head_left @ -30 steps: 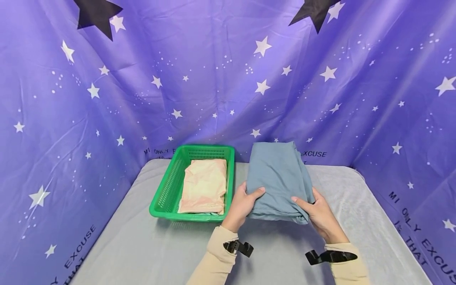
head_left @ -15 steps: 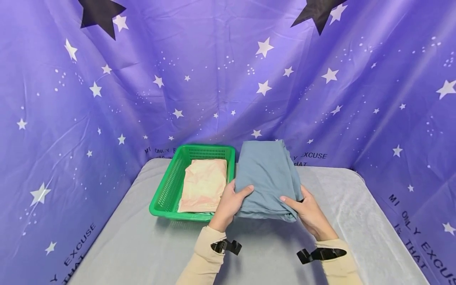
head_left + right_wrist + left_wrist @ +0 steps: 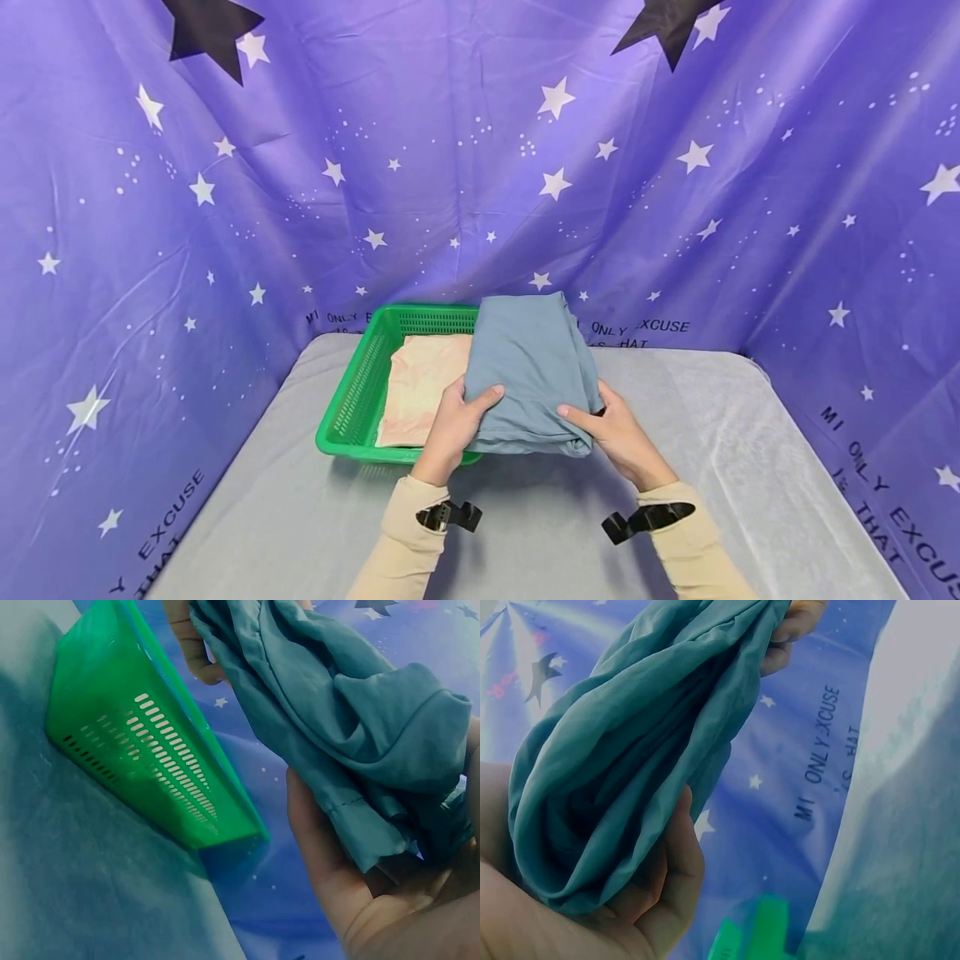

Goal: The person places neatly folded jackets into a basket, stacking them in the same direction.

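Both hands hold a folded blue-grey garment (image 3: 525,367) by its near corners. My left hand (image 3: 456,425) grips the left corner, thumb on top and fingers underneath. At the right corner my right hand (image 3: 618,433) holds it the same way. In the left wrist view the fabric's folded layers (image 3: 630,772) show as thick loops in the palm. A stitched hem (image 3: 352,817) shows between thumb and fingers in the right wrist view. The garment overlaps the right side of a green basket (image 3: 352,392), where a folded pale pink garment (image 3: 423,387) lies partly hidden.
The basket stands on a table with a light grey cloth (image 3: 675,467). A purple curtain with stars (image 3: 450,167) hangs behind and on both sides. Black straps (image 3: 652,518) sit on both wrists.
Both hands have carried the blue-grey garment left, from beside the basket to over its right side. The basket and the pink garment have stayed in place.
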Available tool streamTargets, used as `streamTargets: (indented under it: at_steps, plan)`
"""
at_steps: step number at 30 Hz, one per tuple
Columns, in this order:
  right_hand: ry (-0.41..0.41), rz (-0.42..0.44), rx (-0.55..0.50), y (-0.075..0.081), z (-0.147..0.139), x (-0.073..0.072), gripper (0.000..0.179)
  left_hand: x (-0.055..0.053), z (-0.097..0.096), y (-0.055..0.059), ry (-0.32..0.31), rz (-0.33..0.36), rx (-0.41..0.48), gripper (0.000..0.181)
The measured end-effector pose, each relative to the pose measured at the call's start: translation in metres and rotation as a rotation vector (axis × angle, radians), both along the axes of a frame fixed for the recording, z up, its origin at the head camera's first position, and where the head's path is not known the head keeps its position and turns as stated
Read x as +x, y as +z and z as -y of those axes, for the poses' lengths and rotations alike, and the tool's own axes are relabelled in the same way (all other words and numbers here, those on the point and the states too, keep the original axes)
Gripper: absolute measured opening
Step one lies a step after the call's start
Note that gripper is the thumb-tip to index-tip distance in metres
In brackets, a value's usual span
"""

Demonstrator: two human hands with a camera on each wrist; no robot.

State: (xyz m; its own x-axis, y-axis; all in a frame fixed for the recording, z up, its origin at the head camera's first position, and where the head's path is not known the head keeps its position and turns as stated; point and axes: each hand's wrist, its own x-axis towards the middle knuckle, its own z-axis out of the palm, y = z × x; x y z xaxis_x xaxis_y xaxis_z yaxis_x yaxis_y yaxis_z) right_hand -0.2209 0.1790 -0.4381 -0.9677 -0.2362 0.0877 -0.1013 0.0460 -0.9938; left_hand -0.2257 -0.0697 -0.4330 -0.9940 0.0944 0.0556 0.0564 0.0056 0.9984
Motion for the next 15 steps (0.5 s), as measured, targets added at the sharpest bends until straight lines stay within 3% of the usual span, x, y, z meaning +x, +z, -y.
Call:
streamTargets:
  at_steps: [15]
  plan:
    - [0.065,0.039,0.003,0.005,0.034,-0.017,0.063,-0.008,0.039,0.004,0.087,0.032,-0.016,0.054]
